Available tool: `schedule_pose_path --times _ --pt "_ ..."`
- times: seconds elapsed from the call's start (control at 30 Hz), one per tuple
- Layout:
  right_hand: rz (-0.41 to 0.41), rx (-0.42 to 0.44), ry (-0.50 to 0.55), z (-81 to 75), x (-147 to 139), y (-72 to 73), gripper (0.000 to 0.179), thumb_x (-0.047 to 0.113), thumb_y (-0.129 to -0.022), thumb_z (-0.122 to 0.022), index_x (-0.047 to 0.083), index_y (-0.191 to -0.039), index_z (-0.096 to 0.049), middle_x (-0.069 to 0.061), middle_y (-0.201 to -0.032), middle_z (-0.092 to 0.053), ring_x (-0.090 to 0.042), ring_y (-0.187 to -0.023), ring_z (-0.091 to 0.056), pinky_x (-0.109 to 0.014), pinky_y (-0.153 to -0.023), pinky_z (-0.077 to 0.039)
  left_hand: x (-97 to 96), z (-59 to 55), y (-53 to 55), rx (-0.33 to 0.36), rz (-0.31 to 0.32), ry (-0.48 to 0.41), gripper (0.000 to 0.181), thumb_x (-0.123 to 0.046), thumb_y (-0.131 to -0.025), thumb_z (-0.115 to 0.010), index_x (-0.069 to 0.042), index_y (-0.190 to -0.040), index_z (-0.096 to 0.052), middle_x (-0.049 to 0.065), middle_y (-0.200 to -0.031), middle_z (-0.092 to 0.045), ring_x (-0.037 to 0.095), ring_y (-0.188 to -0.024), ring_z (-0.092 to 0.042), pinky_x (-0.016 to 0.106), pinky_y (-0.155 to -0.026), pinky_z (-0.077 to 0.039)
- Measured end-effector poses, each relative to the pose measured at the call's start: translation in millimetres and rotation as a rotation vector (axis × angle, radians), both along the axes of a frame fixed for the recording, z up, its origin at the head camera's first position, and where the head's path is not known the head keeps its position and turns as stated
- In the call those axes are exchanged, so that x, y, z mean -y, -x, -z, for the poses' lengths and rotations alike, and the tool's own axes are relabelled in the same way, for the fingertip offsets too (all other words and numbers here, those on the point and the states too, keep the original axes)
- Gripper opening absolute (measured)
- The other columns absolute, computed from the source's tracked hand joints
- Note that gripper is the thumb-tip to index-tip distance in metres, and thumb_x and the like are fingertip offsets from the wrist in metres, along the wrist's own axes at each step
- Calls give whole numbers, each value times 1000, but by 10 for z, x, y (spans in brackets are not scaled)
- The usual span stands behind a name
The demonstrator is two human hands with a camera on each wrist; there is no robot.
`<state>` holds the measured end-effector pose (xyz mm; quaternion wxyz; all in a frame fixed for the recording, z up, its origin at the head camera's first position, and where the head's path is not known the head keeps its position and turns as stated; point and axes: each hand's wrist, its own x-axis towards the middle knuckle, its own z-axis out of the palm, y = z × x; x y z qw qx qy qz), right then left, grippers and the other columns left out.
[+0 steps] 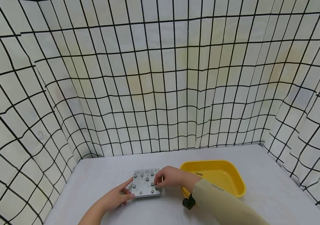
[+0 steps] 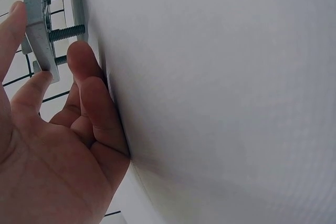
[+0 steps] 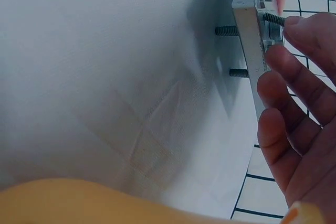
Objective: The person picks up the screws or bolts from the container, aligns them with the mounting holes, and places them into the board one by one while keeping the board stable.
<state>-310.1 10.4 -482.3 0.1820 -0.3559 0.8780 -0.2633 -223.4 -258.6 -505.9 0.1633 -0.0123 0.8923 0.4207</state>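
Note:
A square silver metal plate (image 1: 143,188) with several bolts standing in its top lies on the white table. At its left side my left hand (image 1: 117,196) holds the plate by the edge, one finger near the back corner and another at the front corner. Threaded bolt ends (image 2: 67,32) stick out under the plate in the left wrist view. Over the plate's right side, my right hand (image 1: 169,177) pinches a small threaded screw (image 3: 274,19) by its end. That screw meets the plate's top face, and its gripped end is hidden by the fingertips.
A yellow tray (image 1: 239,184) stands right of the plate, partly behind the right forearm. Inside it lies a small screw (image 1: 199,173). A black object (image 1: 189,202) sits at the right wrist. White walls (image 1: 165,78) with a black grid enclose the table.

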Motion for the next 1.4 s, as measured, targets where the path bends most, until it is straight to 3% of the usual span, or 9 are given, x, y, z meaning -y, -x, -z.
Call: schedule_pose_path --times 1.0,1.4 --pt "4 -4 -57 -23 -22 -25 9 23 -89 -76 30 -93 -77 14 -78 -61 -5 -75 -53 -20 -71 -47 8 35 53 0 15 -6 86 -39 -85 -76 -13 -155 -33 3 -94 -58 20 -75 -54 34 -67 -45" --pt "1 48 103 -161 -91 8 15 26 -88 -77 27 -103 -78 13 -81 -64 -7 -74 -56 -23 -67 -49 5 26 19 -4 6 3 86 -39 -85 -76 -13 -155 -35 3 -95 -58 20 -74 -54 34 -67 -46"
